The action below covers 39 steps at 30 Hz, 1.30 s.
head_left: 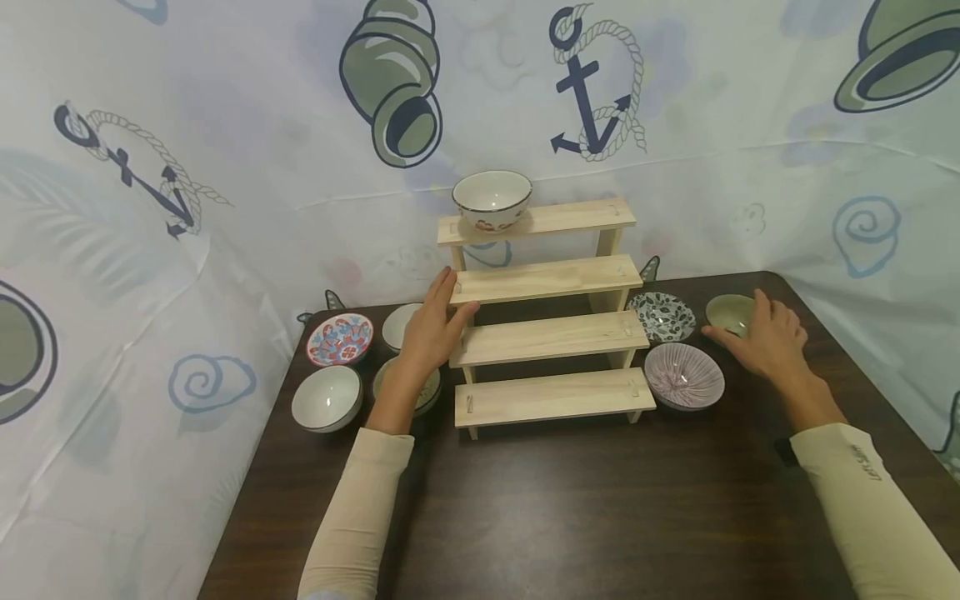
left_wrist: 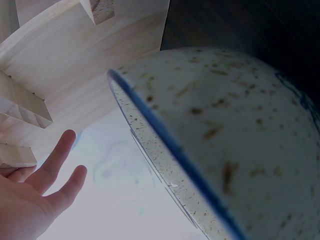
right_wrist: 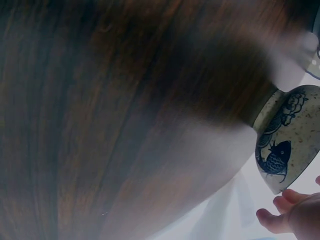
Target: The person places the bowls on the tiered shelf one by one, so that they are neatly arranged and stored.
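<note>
A four-step wooden stand (head_left: 555, 400) stands on the dark table, with a white dark-rimmed bowl (head_left: 491, 200) on the left of its top step. My left hand (head_left: 429, 333) is at the stand's left side, its fingers extended. Close by in the left wrist view is a brown-speckled bowl (left_wrist: 225, 110) with a blue rim; the left hand (left_wrist: 30, 202) holds nothing there. At the far right, my right hand (head_left: 774, 346) reaches over a small green bowl (head_left: 726, 312), thumb and fingers spread. The right wrist view shows fingertips close to the rim of a fish-painted bowl (right_wrist: 295, 140).
Left of the stand sit a red-and-blue patterned bowl (head_left: 340, 340), a plain white bowl (head_left: 327, 398) and another white bowl (head_left: 397, 323). On the right are a black-and-white floral bowl (head_left: 663, 317) and a purple-striped bowl (head_left: 684, 377). A printed cloth (head_left: 247, 100) hangs behind.
</note>
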{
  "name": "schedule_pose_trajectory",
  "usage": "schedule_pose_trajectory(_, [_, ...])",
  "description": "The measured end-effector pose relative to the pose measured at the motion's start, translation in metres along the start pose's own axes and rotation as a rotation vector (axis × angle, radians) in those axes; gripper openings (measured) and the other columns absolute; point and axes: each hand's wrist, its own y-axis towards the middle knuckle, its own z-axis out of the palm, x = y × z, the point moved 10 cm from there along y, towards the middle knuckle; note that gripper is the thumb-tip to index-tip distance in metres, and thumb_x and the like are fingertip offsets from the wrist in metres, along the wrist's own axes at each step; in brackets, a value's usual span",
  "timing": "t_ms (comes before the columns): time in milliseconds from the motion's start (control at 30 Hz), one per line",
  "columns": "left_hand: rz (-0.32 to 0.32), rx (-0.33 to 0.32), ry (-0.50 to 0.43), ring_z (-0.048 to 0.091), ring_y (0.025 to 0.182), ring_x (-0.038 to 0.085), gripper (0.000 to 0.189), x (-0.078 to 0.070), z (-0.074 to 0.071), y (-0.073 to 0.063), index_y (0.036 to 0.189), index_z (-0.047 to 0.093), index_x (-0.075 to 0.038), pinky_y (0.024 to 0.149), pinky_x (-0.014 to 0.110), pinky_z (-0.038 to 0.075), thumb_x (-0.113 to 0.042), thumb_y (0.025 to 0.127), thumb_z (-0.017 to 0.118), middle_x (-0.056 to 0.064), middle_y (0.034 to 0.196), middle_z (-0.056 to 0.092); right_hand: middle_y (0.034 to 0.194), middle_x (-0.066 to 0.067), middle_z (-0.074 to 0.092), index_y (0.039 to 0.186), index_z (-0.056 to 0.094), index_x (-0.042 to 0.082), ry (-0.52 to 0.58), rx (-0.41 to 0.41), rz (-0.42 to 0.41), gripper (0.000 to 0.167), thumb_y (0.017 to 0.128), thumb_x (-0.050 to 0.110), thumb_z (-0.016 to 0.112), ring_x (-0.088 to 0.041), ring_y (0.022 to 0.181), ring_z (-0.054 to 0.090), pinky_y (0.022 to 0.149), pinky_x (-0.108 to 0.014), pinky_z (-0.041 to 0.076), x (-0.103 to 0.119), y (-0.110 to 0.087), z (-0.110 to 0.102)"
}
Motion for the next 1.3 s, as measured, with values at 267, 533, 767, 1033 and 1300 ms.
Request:
schedule_pose_trajectory(267, [-0.006, 0.004, 0.004, 0.037, 0.152, 0.039, 0.078, 0.001, 0.0, 0.0, 0.167, 0.019, -0.017, 0.116, 0.062, 0.038, -0.057, 0.106, 0.047, 0.002, 0.175, 0.015, 0.158, -0.049, 0.006, 0.162, 0.001, -0.005, 0.08, 0.025, 0.042, 0.121, 0.09, 0.066, 0.065, -0.07, 0.145, 0.007, 0.105, -0.085, 0.016, -0.01, 0.0, 0.008])
schedule_pose_trajectory(533, [-0.003, 0.005, 0.001, 0.038, 0.152, 0.039, 0.079, 0.001, -0.003, -0.002, 0.166, 0.021, -0.015, 0.116, 0.062, 0.039, -0.058, 0.105, 0.047, 0.002, 0.175, 0.015, 0.159, -0.049, 0.002, 0.161, -0.006, -0.007, 0.152, 0.034, 0.057, 0.121, 0.092, 0.058, 0.068, -0.072, 0.144, 0.006, 0.106, -0.087, 0.016, -0.016, -0.002, 0.015])
schedule_pose_trajectory(767, [0.0, 0.002, -0.011, 0.038, 0.151, 0.041, 0.079, 0.002, -0.002, -0.005, 0.167, 0.02, -0.015, 0.116, 0.063, 0.038, -0.057, 0.105, 0.048, 0.004, 0.175, 0.016, 0.155, -0.052, 0.002, 0.16, -0.006, -0.01, 0.207, 0.03, 0.06, 0.116, 0.093, 0.044, 0.071, -0.072, 0.143, 0.007, 0.108, -0.084, 0.017, -0.017, -0.006, 0.014])
schedule_pose_trajectory(1033, [-0.005, 0.007, -0.006, 0.038, 0.151, 0.04, 0.077, -0.001, 0.001, -0.006, 0.167, 0.02, -0.016, 0.116, 0.064, 0.038, -0.054, 0.106, 0.049, 0.005, 0.175, 0.016, 0.153, -0.053, 0.002, 0.161, -0.005, -0.007, 0.246, 0.015, 0.091, 0.116, 0.09, 0.04, 0.073, -0.073, 0.139, 0.012, 0.103, -0.083, 0.024, -0.024, -0.009, 0.014])
schedule_pose_trajectory(1300, [-0.013, 0.004, 0.007, 0.04, 0.15, 0.041, 0.079, -0.001, -0.001, -0.004, 0.167, 0.019, -0.017, 0.114, 0.062, 0.041, -0.058, 0.106, 0.046, 0.003, 0.175, 0.015, 0.15, -0.052, 0.007, 0.161, 0.002, -0.007, 0.247, -0.001, 0.105, 0.115, 0.088, 0.045, 0.075, -0.071, 0.133, 0.022, 0.102, -0.079, 0.03, -0.022, -0.006, 0.007])
